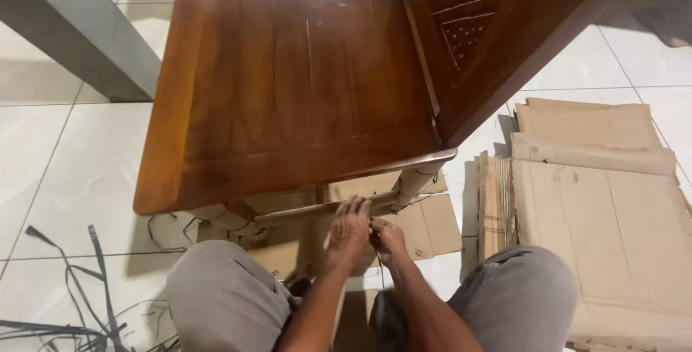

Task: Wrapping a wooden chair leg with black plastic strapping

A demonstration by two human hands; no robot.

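Nearest the camera, the knees (pixel 223 294) of a seated person frame the work. Both hands meet at frame centre, just under the front rail (pixel 317 210) of a wooden chair (pixel 288 85). The left hand (pixel 349 229) lies curled over the rail's lower edge; the right hand (pixel 388 239) is pinched shut on a thin dark cord (pixel 378 257) that hangs down between the legs. What the left fingers hold cannot be told.

The cord looks light, limp and slippery — best held by a fingertip pinch close to the rail, judging from its slack fall. The chair looks stiff and heavy, unlikely to shift.

At 8 o'clock, loose dark strips (pixel 79 309) lie on the tiled floor (pixel 65 165). From 3 to 4 o'clock, flattened cardboard (pixel 605 201) covers the floor, more of it under the chair. The seat edge overhangs the hands — little headroom there; there is open floor at 9 o'clock. At 11 o'clock stands a grey post (pixel 79 28).
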